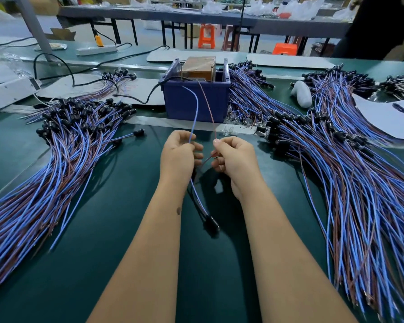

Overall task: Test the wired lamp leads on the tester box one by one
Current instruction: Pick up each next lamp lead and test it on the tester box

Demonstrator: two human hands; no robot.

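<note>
My left hand [179, 157] pinches the blue wire [195, 110] of one lamp lead. My right hand [233, 159] pinches its brown wire [208, 106]. Both wires rise from my fingers toward the top of the blue tester box [196, 101], which stands just beyond my hands with a brown block and metal pins inside. Whether the wire tips touch the pins I cannot tell. The lead's black lamp holder [211, 221] hangs below between my forearms, over the green table.
A big pile of blue-and-brown leads with black holders [68, 136] fans out on the left, and a larger pile [336, 159] on the right. A black power cable [135, 99] runs into the box. White sheets, a power strip [96, 50] and stools lie beyond.
</note>
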